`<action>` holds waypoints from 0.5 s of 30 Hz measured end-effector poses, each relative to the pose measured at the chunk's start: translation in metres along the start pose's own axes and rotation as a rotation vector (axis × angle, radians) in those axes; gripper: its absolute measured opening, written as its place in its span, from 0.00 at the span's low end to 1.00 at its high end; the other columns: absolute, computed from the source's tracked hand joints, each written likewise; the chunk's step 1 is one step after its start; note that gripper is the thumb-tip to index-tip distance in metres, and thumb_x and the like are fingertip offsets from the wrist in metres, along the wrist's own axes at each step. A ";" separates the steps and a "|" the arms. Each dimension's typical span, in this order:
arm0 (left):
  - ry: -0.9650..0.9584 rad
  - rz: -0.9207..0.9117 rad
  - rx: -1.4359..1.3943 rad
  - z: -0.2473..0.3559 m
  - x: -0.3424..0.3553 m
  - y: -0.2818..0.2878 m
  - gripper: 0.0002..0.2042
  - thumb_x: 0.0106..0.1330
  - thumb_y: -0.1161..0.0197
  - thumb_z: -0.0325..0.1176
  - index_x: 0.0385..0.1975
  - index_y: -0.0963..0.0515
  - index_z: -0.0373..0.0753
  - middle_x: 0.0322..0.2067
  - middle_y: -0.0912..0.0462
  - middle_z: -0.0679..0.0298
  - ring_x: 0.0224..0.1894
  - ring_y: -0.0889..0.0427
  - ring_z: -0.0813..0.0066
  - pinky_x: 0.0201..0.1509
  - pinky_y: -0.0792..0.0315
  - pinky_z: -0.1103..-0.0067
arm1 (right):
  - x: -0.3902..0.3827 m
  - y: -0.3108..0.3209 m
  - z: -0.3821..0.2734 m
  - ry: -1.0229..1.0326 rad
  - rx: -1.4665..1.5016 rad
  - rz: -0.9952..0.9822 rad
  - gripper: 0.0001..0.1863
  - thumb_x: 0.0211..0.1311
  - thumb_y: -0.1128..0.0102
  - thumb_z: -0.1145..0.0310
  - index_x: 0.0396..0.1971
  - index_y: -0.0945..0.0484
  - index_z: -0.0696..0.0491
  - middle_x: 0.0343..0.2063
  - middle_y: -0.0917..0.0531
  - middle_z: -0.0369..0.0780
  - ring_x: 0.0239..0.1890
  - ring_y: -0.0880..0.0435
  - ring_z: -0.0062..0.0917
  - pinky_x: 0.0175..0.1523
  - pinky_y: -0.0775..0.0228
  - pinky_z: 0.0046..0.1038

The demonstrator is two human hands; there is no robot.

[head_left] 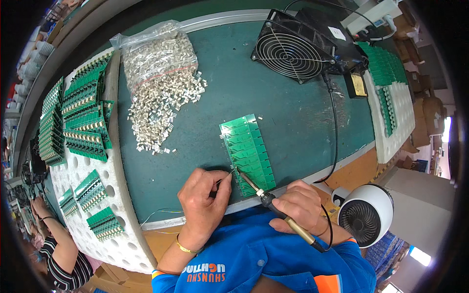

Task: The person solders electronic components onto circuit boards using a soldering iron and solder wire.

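A green circuit board panel (250, 149) lies at a slant on the bench in front of me, with a row of pins along its left edge. My right hand (299, 205) is closed round a soldering iron (266, 198), whose tip meets the board's left edge near the middle. Beside that tip, my left hand (205, 195) pinches a thin solder wire (229, 174) between thumb and finger. A loose strand trails on the bench left of my wrist. The exact contact at the tip is too small to make out.
White connectors (159, 110) spill from a plastic bag (156, 53) at the far left. A white foam board (119, 195) with stacked green boards stands left. Far right are a black fan (290, 53), a yellow sponge (358, 85) and more foam (403, 117). The iron's cord crosses the bench's right side.
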State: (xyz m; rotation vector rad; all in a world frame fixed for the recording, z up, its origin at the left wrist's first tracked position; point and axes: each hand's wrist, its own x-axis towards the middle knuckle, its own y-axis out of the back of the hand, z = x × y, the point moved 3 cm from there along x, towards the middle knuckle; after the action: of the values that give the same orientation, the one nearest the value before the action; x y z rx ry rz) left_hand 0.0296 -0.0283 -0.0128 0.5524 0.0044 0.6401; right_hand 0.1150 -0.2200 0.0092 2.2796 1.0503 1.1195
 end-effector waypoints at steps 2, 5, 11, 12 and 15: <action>-0.005 0.000 0.005 0.000 0.000 0.000 0.05 0.55 0.29 0.20 0.26 0.18 0.36 0.21 0.26 0.66 0.21 0.32 0.80 0.24 0.37 0.81 | 0.000 0.000 0.000 0.009 -0.009 0.012 0.23 0.54 0.25 0.56 0.39 0.20 0.58 0.24 0.21 0.38 0.23 0.20 0.29 0.30 0.27 0.30; 0.001 0.004 -0.002 0.000 0.000 0.000 0.05 0.55 0.29 0.20 0.26 0.19 0.36 0.21 0.26 0.66 0.21 0.32 0.80 0.24 0.38 0.81 | 0.000 -0.001 0.001 0.010 -0.008 0.024 0.23 0.54 0.25 0.55 0.39 0.20 0.58 0.24 0.21 0.38 0.23 0.21 0.29 0.30 0.27 0.30; -0.007 0.010 -0.005 0.001 0.001 -0.001 0.05 0.55 0.29 0.20 0.26 0.19 0.36 0.20 0.26 0.66 0.20 0.32 0.80 0.24 0.38 0.81 | -0.003 -0.003 0.002 0.022 -0.008 0.020 0.23 0.54 0.25 0.55 0.39 0.20 0.58 0.23 0.21 0.38 0.22 0.22 0.29 0.29 0.28 0.29; -0.003 0.007 -0.001 0.002 0.001 0.000 0.05 0.55 0.29 0.20 0.26 0.19 0.36 0.20 0.26 0.66 0.20 0.32 0.80 0.23 0.38 0.81 | -0.003 -0.003 0.002 0.022 -0.009 0.021 0.23 0.54 0.25 0.55 0.39 0.20 0.58 0.23 0.21 0.38 0.22 0.22 0.29 0.29 0.28 0.29; -0.003 0.006 0.001 0.001 0.002 -0.001 0.05 0.55 0.29 0.20 0.26 0.19 0.36 0.20 0.26 0.66 0.20 0.32 0.80 0.23 0.38 0.81 | -0.002 -0.003 0.001 0.024 -0.016 0.027 0.23 0.53 0.25 0.54 0.39 0.21 0.58 0.23 0.21 0.37 0.22 0.22 0.29 0.29 0.29 0.29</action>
State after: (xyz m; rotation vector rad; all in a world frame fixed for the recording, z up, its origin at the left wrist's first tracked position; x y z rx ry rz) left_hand 0.0313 -0.0284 -0.0118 0.5547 0.0006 0.6457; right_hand 0.1132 -0.2199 0.0057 2.2800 1.0180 1.1645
